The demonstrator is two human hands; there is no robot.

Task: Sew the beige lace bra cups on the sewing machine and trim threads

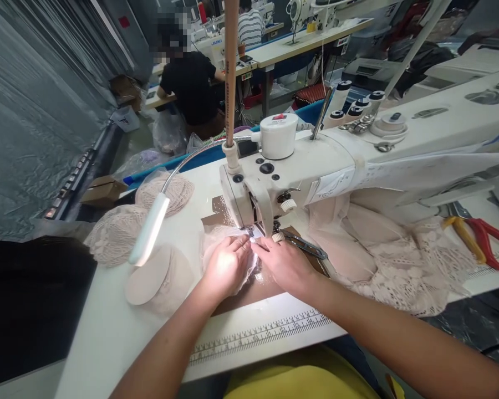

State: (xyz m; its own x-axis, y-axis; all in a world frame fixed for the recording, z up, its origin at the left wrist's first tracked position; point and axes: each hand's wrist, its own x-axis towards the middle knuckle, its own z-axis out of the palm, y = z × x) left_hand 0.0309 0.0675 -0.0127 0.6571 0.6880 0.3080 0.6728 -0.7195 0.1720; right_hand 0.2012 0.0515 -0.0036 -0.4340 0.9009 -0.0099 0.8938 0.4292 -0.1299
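Observation:
A pale pink sheer fabric piece (211, 241) lies under the head of a white sewing machine (243, 191). On its left side rests my left hand (228, 259), its fingers pressed together on the cloth close to the presser foot (250, 231). From the right, my right hand (286, 260) pinches the fabric's edge by the foot, the fingertips of both hands nearly meeting. A slim lamp (152, 228) on a bendable neck lights the spot. Beside my right hand lies a pair of thread snips (305, 244). Part of the fabric is hidden under my hands.
Lace piles (118, 233) and a stack of round beige pieces (149, 277) lie left. Sewn lace garments (391, 255) and red-handled scissors (493, 241) lie right. A printed ruler (258, 335) runs along the front edge. Another person (191, 83) sits at a machine beyond.

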